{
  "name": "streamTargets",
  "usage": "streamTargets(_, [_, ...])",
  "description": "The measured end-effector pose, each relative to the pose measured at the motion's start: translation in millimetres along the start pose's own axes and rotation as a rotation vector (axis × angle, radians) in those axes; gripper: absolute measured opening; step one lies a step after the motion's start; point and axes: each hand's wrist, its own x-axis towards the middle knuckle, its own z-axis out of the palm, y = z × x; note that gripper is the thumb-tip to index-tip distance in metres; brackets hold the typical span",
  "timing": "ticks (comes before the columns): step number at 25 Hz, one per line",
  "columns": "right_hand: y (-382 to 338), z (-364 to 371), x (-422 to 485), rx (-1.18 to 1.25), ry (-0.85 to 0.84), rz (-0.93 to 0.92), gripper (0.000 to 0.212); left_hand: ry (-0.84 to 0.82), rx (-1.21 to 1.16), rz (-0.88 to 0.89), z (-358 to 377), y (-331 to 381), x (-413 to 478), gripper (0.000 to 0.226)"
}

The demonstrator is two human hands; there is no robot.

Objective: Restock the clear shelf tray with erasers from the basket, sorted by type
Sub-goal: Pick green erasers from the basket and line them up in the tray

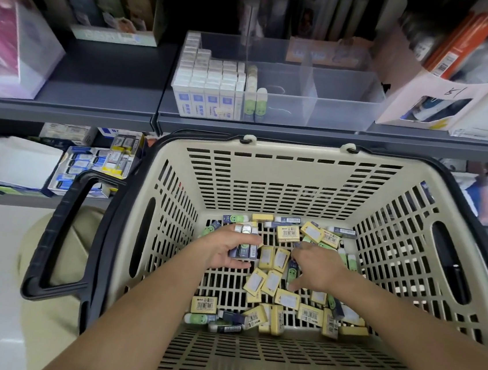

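Both my hands are down in the beige basket. My left hand grips a bunch of green-and-navy erasers stood side by side. My right hand reaches over the pile, fingers curled round one green-and-navy eraser. Several yellow erasers and more green ones lie loose on the basket floor. On the shelf above stands the clear tray: white-and-blue erasers fill its left part, a few green erasers stand beside them, and the right compartments hold nothing.
The basket's black handle hangs off to the left. Boxes of stationery flank the tray: a pink-white box on the left, open cartons on the right. A lower shelf holds more packs. A clear divider splits the tray.
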Motion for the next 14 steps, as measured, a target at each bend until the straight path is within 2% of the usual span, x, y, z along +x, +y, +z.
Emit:
streamTargets(2, [-3.8,2.0,1.1,-0.067,0.031,-0.014,0.059,-0.004,-0.008,-0.002,0.7,0.6,0.1,0.048])
streamTargets(4, [-3.1,2.9,2.4,-0.014,0.06,-0.029,0.053,-0.011,-0.012,0.001,2.2,2.1,-1.4,0.042])
streamTargets(7, [1.4,0.1,3.1,0.377,0.085,-0.035,0.031,-0.035,-0.058,0.035,5.0,8.2,-5.4,0.036])
streamTargets(11, [-1.0,-20.5,-2.6,0.774,0.023,-0.12,0.021,-0.083,-0.137,0.081,11.8,17.5,-14.6,0.041])
streamTargets(14, [2.1,-55.5,-14.3,1.122,0.119,-0.127,0.017,-0.089,-0.033,0.16,16.3,35.0,-23.2,0.039])
